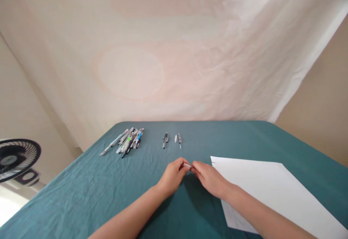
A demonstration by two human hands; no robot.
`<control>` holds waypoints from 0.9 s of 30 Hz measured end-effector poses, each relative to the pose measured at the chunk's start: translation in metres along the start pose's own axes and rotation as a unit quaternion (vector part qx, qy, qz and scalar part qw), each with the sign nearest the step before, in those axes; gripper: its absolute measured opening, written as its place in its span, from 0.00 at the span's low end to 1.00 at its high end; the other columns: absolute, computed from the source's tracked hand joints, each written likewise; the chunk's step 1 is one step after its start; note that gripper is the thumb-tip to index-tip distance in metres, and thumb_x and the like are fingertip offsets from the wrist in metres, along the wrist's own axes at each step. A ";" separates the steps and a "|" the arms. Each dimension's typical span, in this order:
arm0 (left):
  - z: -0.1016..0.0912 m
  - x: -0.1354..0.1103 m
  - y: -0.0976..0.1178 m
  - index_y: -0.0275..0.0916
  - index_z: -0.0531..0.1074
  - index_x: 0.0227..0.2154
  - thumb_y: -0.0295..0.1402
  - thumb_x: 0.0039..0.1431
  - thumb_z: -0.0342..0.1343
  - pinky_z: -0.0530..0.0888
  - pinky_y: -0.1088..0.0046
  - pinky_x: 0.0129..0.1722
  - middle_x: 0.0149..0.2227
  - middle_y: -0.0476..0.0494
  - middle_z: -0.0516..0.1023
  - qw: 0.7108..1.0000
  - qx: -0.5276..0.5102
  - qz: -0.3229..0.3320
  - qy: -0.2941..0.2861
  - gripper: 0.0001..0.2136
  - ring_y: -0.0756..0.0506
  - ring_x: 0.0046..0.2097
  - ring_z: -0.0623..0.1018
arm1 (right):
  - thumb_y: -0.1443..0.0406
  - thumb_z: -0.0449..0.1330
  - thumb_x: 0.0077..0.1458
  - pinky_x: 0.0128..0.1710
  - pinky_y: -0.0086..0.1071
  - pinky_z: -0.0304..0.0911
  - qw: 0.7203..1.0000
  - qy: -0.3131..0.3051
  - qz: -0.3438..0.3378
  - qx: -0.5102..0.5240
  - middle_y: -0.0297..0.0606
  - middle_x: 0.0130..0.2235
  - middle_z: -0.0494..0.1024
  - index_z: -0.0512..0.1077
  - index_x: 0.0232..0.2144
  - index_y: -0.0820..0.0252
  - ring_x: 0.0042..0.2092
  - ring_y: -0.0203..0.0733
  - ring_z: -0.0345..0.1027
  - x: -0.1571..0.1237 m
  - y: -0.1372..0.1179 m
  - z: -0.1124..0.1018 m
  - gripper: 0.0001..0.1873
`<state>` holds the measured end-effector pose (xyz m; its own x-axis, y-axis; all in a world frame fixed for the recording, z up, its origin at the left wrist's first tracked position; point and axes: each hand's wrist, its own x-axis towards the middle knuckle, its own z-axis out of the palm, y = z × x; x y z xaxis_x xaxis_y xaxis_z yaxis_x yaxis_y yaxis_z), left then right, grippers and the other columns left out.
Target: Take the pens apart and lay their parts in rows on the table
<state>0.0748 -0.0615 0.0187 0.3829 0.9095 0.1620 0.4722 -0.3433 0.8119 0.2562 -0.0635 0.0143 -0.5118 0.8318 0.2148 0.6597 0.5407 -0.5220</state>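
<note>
A slim pen point(187, 165), pale with a dark end, is held level between my two hands, mostly covered by fingers. My left hand point(174, 173) pinches its pale end. The fingers of my right hand point(208, 175) close on its dark end. Both hands are over the middle of the green cloth. Beyond them lie a dark pen point(164, 141) with a small dark piece beside it, and a clear pen point(179, 141) beside a short whitish piece point(175, 138).
A pile of several pens and markers point(130, 140) lies at the back left of the cloth-covered table point(108, 181). Large white paper point(266, 186) covers the right side, under my right forearm. A black fan point(19, 159) stands off the left edge. Pale cloth point(174, 68) hangs behind.
</note>
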 end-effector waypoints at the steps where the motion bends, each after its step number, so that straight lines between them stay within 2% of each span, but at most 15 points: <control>1: 0.004 -0.003 -0.002 0.38 0.66 0.32 0.37 0.60 0.43 0.65 0.75 0.31 0.28 0.48 0.70 0.998 0.062 0.018 -0.003 0.10 0.50 0.31 0.71 | 0.64 0.44 0.61 0.32 0.28 0.54 1.000 0.002 -0.010 -0.022 0.36 0.31 0.71 0.61 0.30 0.59 0.34 0.37 0.65 -0.003 0.001 0.005 0.11; 3: 0.009 -0.007 -0.005 0.38 0.65 0.29 0.37 0.62 0.40 0.64 0.74 0.33 0.30 0.46 0.71 0.986 0.160 0.043 -0.014 0.12 0.49 0.33 0.71 | 0.65 0.43 0.62 0.33 0.29 0.54 0.998 -0.002 -0.030 -0.060 0.37 0.32 0.71 0.61 0.30 0.59 0.34 0.38 0.65 -0.006 0.001 0.011 0.11; 5: 0.011 -0.009 -0.006 0.38 0.64 0.29 0.37 0.63 0.36 0.64 0.75 0.33 0.30 0.46 0.71 0.974 0.218 0.048 -0.030 0.14 0.48 0.33 0.71 | 0.64 0.43 0.62 0.33 0.29 0.53 0.995 -0.012 -0.043 -0.084 0.37 0.32 0.71 0.62 0.30 0.59 0.34 0.38 0.66 -0.006 0.001 0.012 0.11; 11: 0.012 -0.009 -0.006 0.39 0.65 0.29 0.38 0.64 0.34 0.62 0.75 0.32 0.29 0.46 0.71 0.964 0.256 0.049 -0.046 0.16 0.48 0.32 0.71 | 0.63 0.42 0.62 0.30 0.30 0.50 0.994 -0.013 -0.042 -0.103 0.36 0.30 0.73 0.63 0.30 0.58 0.32 0.38 0.67 -0.010 0.000 0.010 0.13; 19: 0.015 -0.010 -0.016 0.41 0.66 0.26 0.39 0.61 0.41 0.59 0.74 0.28 0.24 0.45 0.69 0.982 0.172 0.072 0.011 0.13 0.47 0.28 0.70 | 0.58 0.43 0.61 0.29 0.30 0.49 0.997 -0.016 -0.025 -0.072 0.36 0.29 0.75 0.67 0.30 0.56 0.32 0.40 0.68 -0.009 0.003 0.010 0.16; 24: 0.009 -0.006 -0.010 0.40 0.68 0.24 0.40 0.60 0.44 0.60 0.75 0.29 0.23 0.47 0.69 0.995 0.088 0.043 0.030 0.14 0.49 0.27 0.69 | 0.56 0.43 0.61 0.29 0.30 0.49 0.998 -0.017 0.010 -0.057 0.37 0.31 0.75 0.66 0.35 0.54 0.32 0.41 0.68 -0.006 0.003 0.007 0.16; 27: -0.003 0.001 -0.005 0.39 0.71 0.29 0.43 0.60 0.43 0.62 0.76 0.28 0.20 0.49 0.68 0.999 -0.019 -0.011 0.043 0.16 0.49 0.25 0.69 | 0.57 0.44 0.61 0.31 0.30 0.53 0.999 0.018 0.045 0.001 0.38 0.35 0.75 0.63 0.41 0.56 0.34 0.41 0.68 -0.003 0.005 0.003 0.13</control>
<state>0.0706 -0.0584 0.0159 0.3019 0.9342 0.1902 0.4485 -0.3152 0.8363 0.2591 -0.0634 0.0091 -0.4298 0.8814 0.1961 0.7014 0.4627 -0.5421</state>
